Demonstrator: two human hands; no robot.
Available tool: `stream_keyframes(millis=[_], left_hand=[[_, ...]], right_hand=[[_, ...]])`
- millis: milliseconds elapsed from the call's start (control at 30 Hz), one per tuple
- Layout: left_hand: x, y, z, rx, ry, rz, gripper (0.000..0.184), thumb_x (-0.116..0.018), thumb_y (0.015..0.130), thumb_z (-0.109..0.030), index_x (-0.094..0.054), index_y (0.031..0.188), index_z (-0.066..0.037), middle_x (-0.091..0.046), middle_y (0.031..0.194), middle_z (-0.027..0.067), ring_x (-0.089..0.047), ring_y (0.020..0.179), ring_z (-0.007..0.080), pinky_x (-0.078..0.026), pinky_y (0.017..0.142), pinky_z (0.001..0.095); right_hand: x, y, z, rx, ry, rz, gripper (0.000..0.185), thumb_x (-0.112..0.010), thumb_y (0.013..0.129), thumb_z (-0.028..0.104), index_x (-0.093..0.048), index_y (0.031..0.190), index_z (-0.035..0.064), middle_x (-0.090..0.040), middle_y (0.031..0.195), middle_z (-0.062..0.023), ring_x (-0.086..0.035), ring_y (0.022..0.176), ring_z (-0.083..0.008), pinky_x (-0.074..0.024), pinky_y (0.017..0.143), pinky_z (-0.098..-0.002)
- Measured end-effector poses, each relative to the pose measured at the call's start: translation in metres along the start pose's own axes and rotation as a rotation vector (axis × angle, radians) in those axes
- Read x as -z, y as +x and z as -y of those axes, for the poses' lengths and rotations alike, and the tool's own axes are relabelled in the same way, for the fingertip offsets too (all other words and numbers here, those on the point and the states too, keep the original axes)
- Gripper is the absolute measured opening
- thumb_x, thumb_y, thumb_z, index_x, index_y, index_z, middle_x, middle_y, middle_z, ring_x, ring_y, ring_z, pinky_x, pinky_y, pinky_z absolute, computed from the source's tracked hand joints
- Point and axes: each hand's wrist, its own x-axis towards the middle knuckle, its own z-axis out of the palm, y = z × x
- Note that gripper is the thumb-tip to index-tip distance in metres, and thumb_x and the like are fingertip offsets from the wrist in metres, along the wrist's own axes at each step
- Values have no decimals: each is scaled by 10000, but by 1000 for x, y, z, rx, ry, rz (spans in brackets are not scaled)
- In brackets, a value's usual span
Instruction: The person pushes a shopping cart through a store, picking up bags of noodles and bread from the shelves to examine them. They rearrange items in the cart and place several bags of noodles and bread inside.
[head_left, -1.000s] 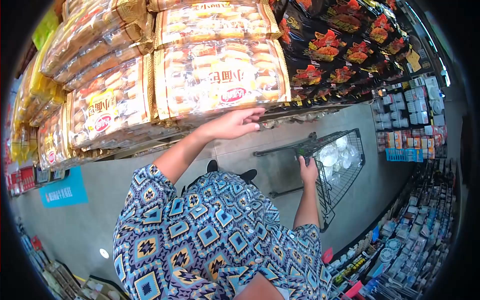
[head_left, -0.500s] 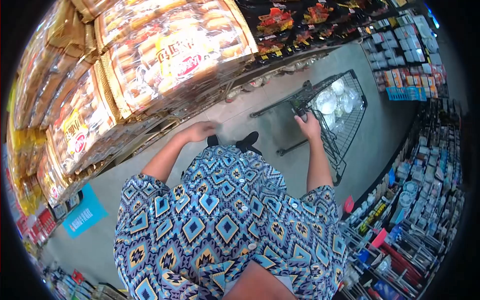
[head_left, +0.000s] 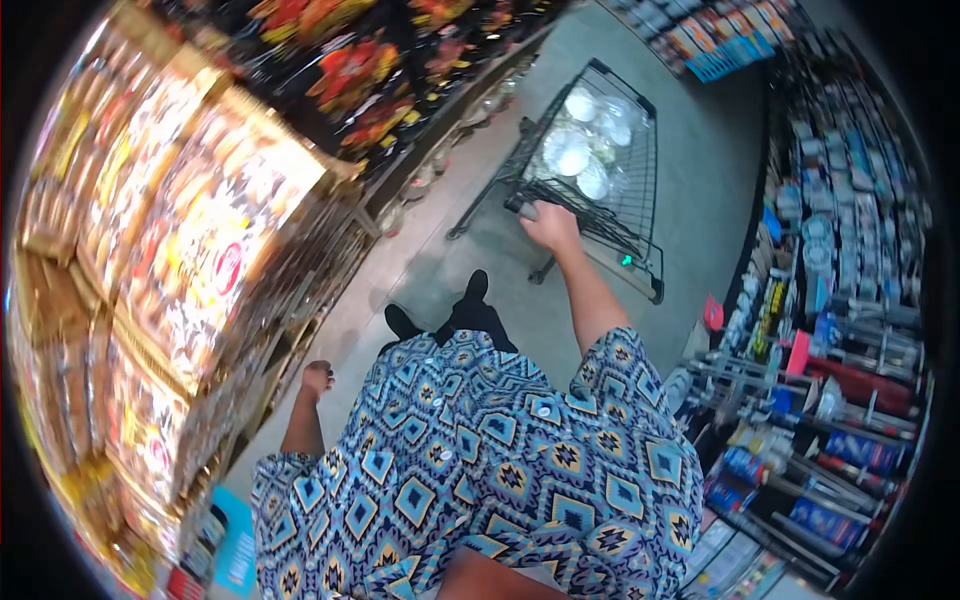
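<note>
My right hand [head_left: 550,225] is closed around the handle [head_left: 522,207] of a wire shopping cart [head_left: 652,150]. Inside the cart lie several clear-wrapped bundles [head_left: 590,140] with round white pieces. My left hand [head_left: 318,377] hangs low at my left side, close to the shelf, its fingers curled; it is too small and dim to see whether anything is in them. Stacks of gold-edged bread packs [head_left: 225,250] rise to the left of it, not touched by it.
Black packs with red pictures [head_left: 350,80] lie on the shelf ahead. A blue basket [head_left: 730,58] stands at the upper right. Racks of small wares [head_left: 840,230] line the right side. A blue sign [head_left: 236,550] hangs at the lower left.
The view has turned to the right. My left hand has moved down, away from the bread packs to my side. My right hand still holds the cart, which now points more straight ahead.
</note>
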Motion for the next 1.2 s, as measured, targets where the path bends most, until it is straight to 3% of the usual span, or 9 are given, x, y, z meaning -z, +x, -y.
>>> stream_keyframes(millis=[67,133,267,333,667,833,1200], left_hand=[[-11,-6,-20,-41,-9,0,184,-469,889,-185,-593,953,-64,-611,798,61,-587,581,161,-438,455,291],[-24,-13,-39,-121,11,8,215,-518,914,-246,-583,1052,-95,-631,873,57,-617,694,158,-482,588,311],[-39,-21,-73,-208,75,74,243,-512,942,-267,-571,1093,-87,-640,909,68,-636,769,181,-491,631,314],[-44,-24,-79,-209,64,70,224,-511,920,-244,-574,1071,-91,-634,887,51,-629,743,166,-481,608,307],[-56,-56,-84,-119,100,32,208,-518,853,-182,-583,1026,-87,-623,829,33,-620,689,157,-470,575,295],[-81,-73,-91,-125,81,-8,217,-516,867,-186,-575,1049,-84,-621,841,39,-618,687,162,-466,572,299],[-47,-80,-77,-103,147,-8,308,-526,910,-252,-562,1154,-68,-626,868,41,-614,688,153,-474,573,294]], right_hand=[[7,-2,1,-9,4,9,384,-630,754,427,-640,897,70,-663,896,-192,-633,875,-366,-498,784,-460],[18,-4,9,15,-8,21,368,-637,752,409,-644,892,70,-668,891,-182,-640,868,-355,-504,776,-452],[12,-9,16,40,7,29,346,-645,755,393,-645,886,73,-671,881,-174,-645,858,-349,-508,768,-449],[11,-12,23,67,-7,69,323,-650,765,384,-652,892,86,-679,913,-142,-651,887,-322,-511,790,-439],[-2,-20,46,58,82,122,249,-673,747,321,-661,841,91,-684,827,-150,-668,793,-323,-525,723,-435],[-5,1,40,90,160,77,214,-633,744,285,-669,808,84,-679,802,-163,-668,770,-333,-527,714,-435],[-15,32,67,191,241,41,213,-604,742,237,-680,820,54,-680,798,-173,-673,755,-325,-533,704,-428]])
